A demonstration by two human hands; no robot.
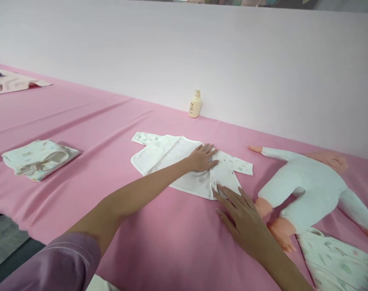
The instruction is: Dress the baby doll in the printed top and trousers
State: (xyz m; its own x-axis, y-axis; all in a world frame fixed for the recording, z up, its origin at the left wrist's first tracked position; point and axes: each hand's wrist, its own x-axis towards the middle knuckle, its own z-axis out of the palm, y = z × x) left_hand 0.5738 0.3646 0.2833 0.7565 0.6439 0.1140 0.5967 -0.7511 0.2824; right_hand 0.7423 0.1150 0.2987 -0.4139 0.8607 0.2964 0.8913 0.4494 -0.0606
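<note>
A small white baby shirt with printed sleeves lies spread out on the pink cloth, its front panels opened to the sides. My left hand rests flat on the shirt's right part, near the sleeve, with fingers spread. Lower down, my right hand touches the shirt's bottom right edge with its fingertips, fingers apart. To the right lies a baby doll with a white body; its head is partly turned away at the far side.
A cream pump bottle stands against the white wall. Folded printed baby clothes lie at left. Another printed garment is partly under the doll at lower right. A pale pink cloth lies at the far left.
</note>
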